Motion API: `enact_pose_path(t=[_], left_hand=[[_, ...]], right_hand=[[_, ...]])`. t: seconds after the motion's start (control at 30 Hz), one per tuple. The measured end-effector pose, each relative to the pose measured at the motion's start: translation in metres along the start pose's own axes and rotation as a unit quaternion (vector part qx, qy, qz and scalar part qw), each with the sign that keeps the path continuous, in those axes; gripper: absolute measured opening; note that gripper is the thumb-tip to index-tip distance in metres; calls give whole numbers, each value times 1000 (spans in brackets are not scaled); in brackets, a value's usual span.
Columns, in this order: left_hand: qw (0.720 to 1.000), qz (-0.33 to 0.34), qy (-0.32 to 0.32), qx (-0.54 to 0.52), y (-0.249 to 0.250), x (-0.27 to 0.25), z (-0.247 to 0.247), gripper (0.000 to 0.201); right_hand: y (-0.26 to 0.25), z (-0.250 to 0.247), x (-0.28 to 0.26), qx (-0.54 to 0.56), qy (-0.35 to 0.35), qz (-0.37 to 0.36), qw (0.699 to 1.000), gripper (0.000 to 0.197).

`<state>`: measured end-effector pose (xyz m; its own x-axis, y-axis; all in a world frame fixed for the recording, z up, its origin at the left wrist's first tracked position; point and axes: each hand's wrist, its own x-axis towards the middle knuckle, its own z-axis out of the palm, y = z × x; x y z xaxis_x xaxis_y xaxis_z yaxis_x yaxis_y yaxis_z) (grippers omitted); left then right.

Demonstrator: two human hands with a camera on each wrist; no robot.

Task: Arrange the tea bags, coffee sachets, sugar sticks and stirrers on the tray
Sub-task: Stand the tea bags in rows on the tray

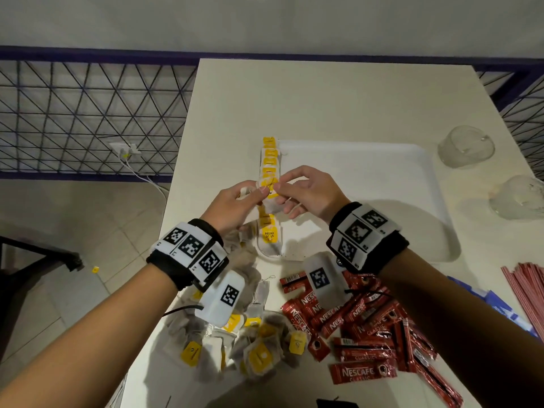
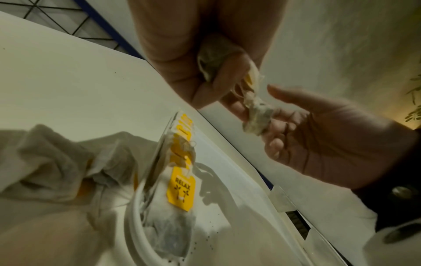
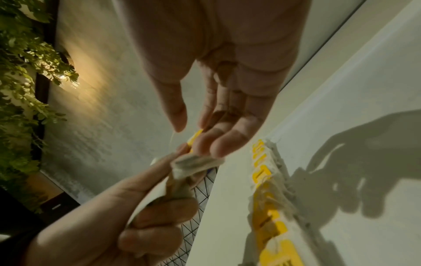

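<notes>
My left hand (image 1: 260, 193) and right hand (image 1: 280, 187) meet above the left edge of the white tray (image 1: 382, 166). The left hand (image 2: 205, 86) grips a crumpled tea bag (image 2: 216, 57) in its curled fingers, and a second tea bag (image 2: 257, 117) dangles from it. The right hand (image 3: 193, 126) pinches the yellow tag (image 3: 194, 137) of that dangling bag. A row of tea bags with yellow tags (image 1: 270, 160) lies along the tray's left side, under both hands. Loose tea bags (image 1: 256, 346) and red coffee sachets (image 1: 365, 328) lie heaped at the table's near edge.
Red stirrers (image 1: 527, 293) and blue packets (image 1: 497, 304) lie at the near right, partly behind my right arm. Two upturned glass cups (image 1: 465, 148) (image 1: 518, 198) stand right of the tray. The table's left edge drops to the floor beside a wire fence (image 1: 88, 113).
</notes>
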<state>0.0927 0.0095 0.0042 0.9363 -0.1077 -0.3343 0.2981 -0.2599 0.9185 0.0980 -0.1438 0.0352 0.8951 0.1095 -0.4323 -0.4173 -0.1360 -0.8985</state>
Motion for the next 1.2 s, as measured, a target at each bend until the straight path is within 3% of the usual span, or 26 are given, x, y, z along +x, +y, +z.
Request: enact_pose_path(t=[0.17,0.33,0.57,0.7,0.8,0.9,1.03,1.1,1.2], left_hand=[[998,-26,-56,5,5,-2,-1,31],[993,-28,-111,42,12,-3,1,34],[980,-6,-181,86,18,-6,5,22],[992,7,-128,12,13,-3,9,8],[996,32,-79,-17,12,1,14,15],[994,52,-88,-50,11,3,21,17],[991,-2,-62,-115,12,7,32,17],[991,-29,-35,-122,15,8,36,18],[992,-48,4,-114,17,13,36,17]], right_hand=[[7,-12,6,-106,-30,-25,994,37],[10,-15,6,-174,-47,-74,981,17],[7,-25,11,-113,-16,-49,992,10],[15,-31,12,-95,-21,-22,995,12],[22,-32,10,-89,-46,2,995,13],[24,-34,8,-63,-71,27,995,12],[25,-42,8,-68,-98,44,992,10],[26,-46,10,-67,-94,43,992,17],[26,-50,14,-8,-78,42,996,23]])
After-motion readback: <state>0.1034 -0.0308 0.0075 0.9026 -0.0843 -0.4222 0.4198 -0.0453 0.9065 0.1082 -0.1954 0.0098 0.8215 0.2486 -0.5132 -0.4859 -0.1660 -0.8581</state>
